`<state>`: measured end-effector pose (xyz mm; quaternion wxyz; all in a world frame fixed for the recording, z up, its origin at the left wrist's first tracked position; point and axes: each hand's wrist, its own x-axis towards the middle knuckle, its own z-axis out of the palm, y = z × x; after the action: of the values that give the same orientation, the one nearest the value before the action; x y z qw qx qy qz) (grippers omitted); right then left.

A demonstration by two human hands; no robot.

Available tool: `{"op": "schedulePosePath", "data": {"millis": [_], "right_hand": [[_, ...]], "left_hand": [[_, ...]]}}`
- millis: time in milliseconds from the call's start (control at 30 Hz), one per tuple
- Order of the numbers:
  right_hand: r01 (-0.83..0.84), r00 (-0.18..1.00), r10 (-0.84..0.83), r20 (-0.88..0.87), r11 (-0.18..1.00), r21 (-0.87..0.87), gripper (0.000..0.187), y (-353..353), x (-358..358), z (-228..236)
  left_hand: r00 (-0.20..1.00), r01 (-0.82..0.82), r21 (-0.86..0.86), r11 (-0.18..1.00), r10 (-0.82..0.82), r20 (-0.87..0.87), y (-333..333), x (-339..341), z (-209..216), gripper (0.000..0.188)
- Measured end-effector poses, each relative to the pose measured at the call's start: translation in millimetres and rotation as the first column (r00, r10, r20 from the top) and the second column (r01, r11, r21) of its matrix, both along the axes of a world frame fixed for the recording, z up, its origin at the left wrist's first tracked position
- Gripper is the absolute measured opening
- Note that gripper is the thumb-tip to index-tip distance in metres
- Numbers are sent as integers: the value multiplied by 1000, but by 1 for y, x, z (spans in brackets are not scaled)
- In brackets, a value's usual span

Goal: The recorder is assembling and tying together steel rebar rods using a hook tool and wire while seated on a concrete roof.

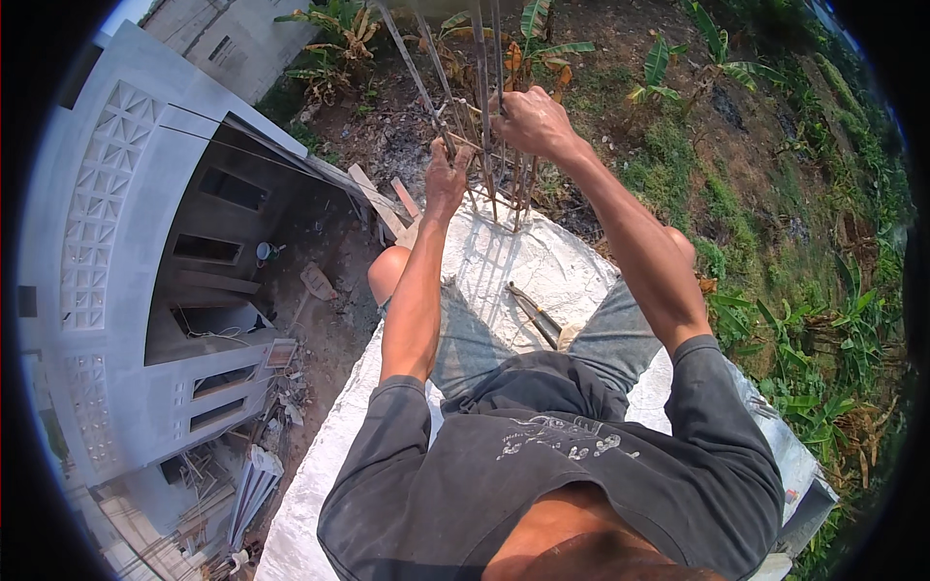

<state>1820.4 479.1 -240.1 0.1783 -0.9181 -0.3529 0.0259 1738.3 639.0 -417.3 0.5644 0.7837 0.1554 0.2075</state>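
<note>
Several upright steel rebar rods (481, 82) rise from the end of a white concrete beam, with thin tie bars crossing between them. My left hand (446, 181) is closed at the left side of this cage, thumb and fingers pinching a rebar where a crossbar meets it. Higher up on the right, my right hand (535, 122) is curled in a fist against a right-hand rod; its fingertips are partly hidden. Between my thighs, a pair of pincers (534, 315) with long handles lies on the beam, touched by neither hand.
I straddle the white concrete beam (528, 259), high above the ground. Wooden boards (380, 201) stick out beyond my left knee. A grey building (126, 261) with dark openings stands down on the left. Banana plants (659, 68) and a weedy slope lie to the right.
</note>
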Motion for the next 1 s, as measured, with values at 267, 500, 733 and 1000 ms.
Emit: {"op": "schedulePosePath", "data": {"millis": [267,500,733,1000], "right_hand": [[-71,997,73,-26,996,53,32,-9,1,0],[-15,964,216,-158,635,773,49,-27,11,13],[607,793,-264,-549,271,747,34,-121,-5,-122],[363,931,-350,-104,850,382,37,-211,-102,-132]], "left_hand": [[984,-170,198,965,177,-22,-29,-4,17,26],[976,-16,-40,999,24,217,-5,-3,-5,39],[981,2,214,977,-43,187,-8,14,15,45],[969,-28,382,924,118,-216,-12,1,-30,64]]}}
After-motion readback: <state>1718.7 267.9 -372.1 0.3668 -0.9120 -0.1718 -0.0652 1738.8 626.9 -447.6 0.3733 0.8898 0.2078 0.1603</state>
